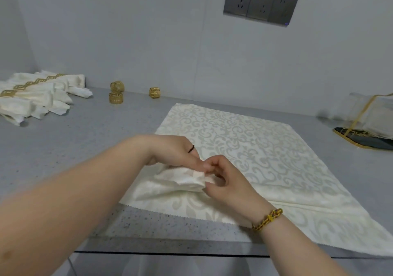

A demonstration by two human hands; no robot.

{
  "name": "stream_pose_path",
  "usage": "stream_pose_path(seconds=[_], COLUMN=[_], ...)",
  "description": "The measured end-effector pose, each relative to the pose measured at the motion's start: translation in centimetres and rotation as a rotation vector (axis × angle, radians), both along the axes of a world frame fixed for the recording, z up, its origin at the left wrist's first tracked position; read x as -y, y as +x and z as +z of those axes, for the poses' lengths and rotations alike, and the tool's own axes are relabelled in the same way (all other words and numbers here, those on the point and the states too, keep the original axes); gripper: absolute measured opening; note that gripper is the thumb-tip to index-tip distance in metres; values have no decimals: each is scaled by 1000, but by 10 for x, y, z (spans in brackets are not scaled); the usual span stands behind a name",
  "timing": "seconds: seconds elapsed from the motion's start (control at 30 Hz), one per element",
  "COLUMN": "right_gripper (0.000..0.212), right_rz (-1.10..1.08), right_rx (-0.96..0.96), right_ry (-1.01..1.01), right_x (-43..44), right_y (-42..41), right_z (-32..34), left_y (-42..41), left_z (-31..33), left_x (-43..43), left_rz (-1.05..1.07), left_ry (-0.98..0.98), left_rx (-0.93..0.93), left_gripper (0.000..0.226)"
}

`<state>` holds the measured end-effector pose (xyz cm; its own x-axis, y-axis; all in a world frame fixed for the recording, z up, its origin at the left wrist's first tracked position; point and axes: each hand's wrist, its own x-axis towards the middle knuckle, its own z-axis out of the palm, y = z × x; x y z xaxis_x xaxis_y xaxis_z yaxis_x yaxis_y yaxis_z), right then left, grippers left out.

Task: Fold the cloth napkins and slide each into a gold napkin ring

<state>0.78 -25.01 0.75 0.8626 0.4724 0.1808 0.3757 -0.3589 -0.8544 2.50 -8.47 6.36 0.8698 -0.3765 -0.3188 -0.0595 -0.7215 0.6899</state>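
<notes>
A cream napkin (244,139) with a pale scroll pattern lies spread on the grey counter (85,148). Its near-left corner is folded over into a gathered bunch (170,182). My left hand (170,150) pinches the top of that bunch. My right hand (223,176) pinches the same folded end from the right, fingers curled. Three loose gold napkin rings (116,97) (116,86) (155,92) stand at the back of the counter, away from both hands.
Several folded napkins in gold rings (36,95) lie stacked at the far left. A gold-rimmed holder with sheer fabric (368,125) stands at the right edge. Wall sockets (260,3) sit above. The counter's front edge (170,253) runs just below my arms.
</notes>
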Motion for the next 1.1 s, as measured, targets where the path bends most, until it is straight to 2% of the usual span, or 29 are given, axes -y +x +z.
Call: stream_pose_path(seconds=[0.1, 0.17, 0.27, 0.37, 0.4, 0.47, 0.57, 0.7, 0.8, 0.9, 1.0, 1.1], right_gripper=[68, 81, 62, 40, 32, 7, 19, 21, 9, 11, 22, 7], right_rz=[90, 62, -84, -180, -191, -269, -408, -562, -664, -652, -611, -590], right_rx=[42, 163, 364, 394, 389, 314, 133, 72, 77, 85, 173, 371], right_ry=[-228, -341, -234, -149, -121, 7, 212, 253, 64, -192, -463, -653], right_x=[9, 4, -13, -22, -22, -20, -6, 20, 42, 58, 64, 68], right_y=[-7, -10, -11, -12, -13, -14, -16, -23, -26, -27, -25, -23], right_z=[-2, -5, -16, -23, -25, -24, -20, -20, -20, -20, -20, -22], left_y=[-5, -6, -8, -7, -8, -10, -13, -16, -15, -12, -10, -7], left_z=[-9, -15, -25, -34, -37, -44, -52, -56, -57, -55, -54, -59], left_x=[3, -2, -10, -20, -24, -28, -23, -18, -18, -21, -30, -38], left_rz=[88, 164, 274, 415, 427, 369, 231, 151, 58, 36, 122, 155], left_ry=[-32, -178, -428, -644, -631, -443, -212, -83, 68, 123, 1, -66], left_rx=[-59, -127, -148, -20, 46, 176, 288, 366, 387, 359, 318, 308], left_gripper=[48, 55, 50, 32, 27, 23, 21, 18, 14, 13, 13, 13])
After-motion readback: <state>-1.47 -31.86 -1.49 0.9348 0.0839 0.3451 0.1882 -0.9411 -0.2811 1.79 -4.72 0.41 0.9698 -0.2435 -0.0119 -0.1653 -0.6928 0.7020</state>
